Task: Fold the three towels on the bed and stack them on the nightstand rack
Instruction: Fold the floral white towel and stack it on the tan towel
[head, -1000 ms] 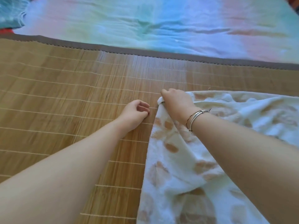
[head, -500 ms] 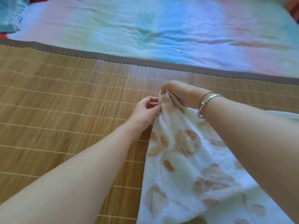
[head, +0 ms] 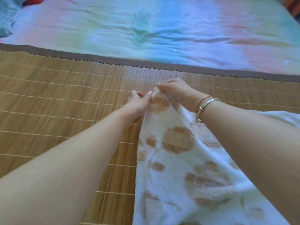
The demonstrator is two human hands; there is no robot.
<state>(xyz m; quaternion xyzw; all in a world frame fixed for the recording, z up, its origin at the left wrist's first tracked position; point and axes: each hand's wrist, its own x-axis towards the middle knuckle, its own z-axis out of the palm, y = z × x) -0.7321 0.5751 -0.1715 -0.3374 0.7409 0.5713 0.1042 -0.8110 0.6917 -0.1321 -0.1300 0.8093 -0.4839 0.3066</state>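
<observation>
A white towel with brown blotches point(head: 175, 163) is lifted off the bamboo mat point(head: 65, 98) and hangs in a cone from its top corner. My right hand point(head: 173, 91) pinches that corner from above, a silver bangle and red cord on its wrist. My left hand point(head: 138, 103) pinches the towel's edge just left of the corner, its fingers touching the right hand's. More of the towel lies flat at the right point(head: 282, 117). A blue-grey towel point(head: 6, 18) lies crumpled at the far left top.
Beyond the mat's brown border point(head: 146, 64) spreads a pastel rainbow bedsheet point(head: 162, 33). A red item point(head: 32, 0) peeks beside the blue-grey towel. No nightstand rack is in view.
My left hand moved right from the bare mat and took the towel's edge. My right hand raised the corner, so the towel lifted off the mat.
</observation>
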